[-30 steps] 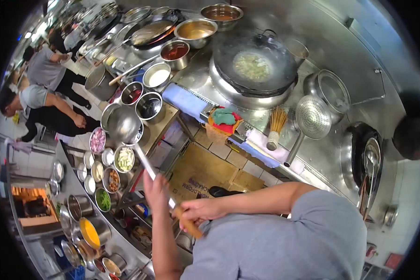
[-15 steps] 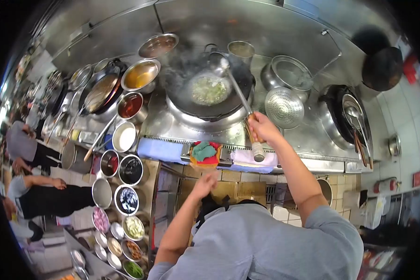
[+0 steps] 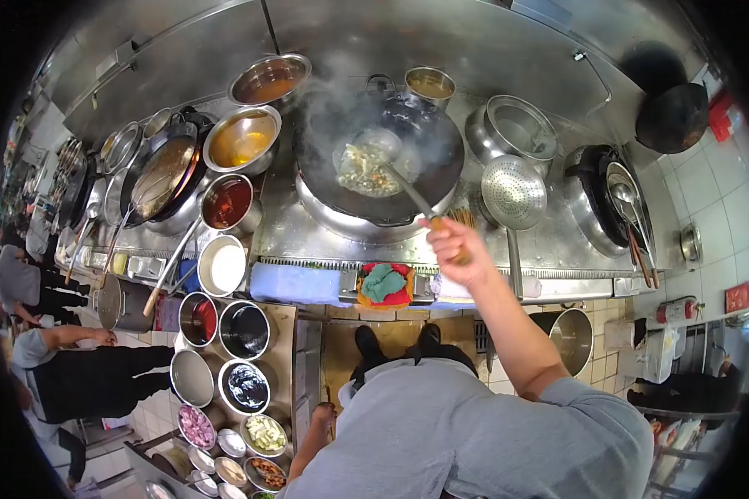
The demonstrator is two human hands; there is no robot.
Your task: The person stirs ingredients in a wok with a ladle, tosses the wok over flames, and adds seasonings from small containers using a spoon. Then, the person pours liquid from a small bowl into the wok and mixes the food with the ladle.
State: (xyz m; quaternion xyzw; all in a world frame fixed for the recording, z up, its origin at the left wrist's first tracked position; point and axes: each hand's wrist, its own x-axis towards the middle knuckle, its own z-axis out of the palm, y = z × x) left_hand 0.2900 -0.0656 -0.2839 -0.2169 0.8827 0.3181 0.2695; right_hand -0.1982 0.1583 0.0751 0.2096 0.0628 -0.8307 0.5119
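My right hand [image 3: 456, 252] is wrapped round the wooden handle of a long ladle [image 3: 409, 192]. The ladle's bowl reaches into a large black wok [image 3: 434, 154], against a steaming mix of pale and green chopped food [image 3: 362, 173]. Steam partly veils the wok's left side. Low at my left side, beside the edge of the ingredient counter, is my left hand [image 3: 324, 413]. Its fingers are mostly hidden, and I cannot make out anything held in it. Folded green and red cloths [image 3: 384, 284] lie on the stove's front edge, below the wok.
Right of the wok are a perforated strainer [image 3: 514, 193] and a steel pot [image 3: 520, 129]. Bowls of orange liquid [image 3: 243, 140] and red sauce [image 3: 228, 204] stand left. Several ingredient containers, including chopped onion [image 3: 196, 427], line the left counter. A co-worker [image 3: 75, 370] stands further left.
The ladle's bowl has come down from the wok's far rim into the food. My left hand has moved back from the stove front to my side. The food looks more gathered.
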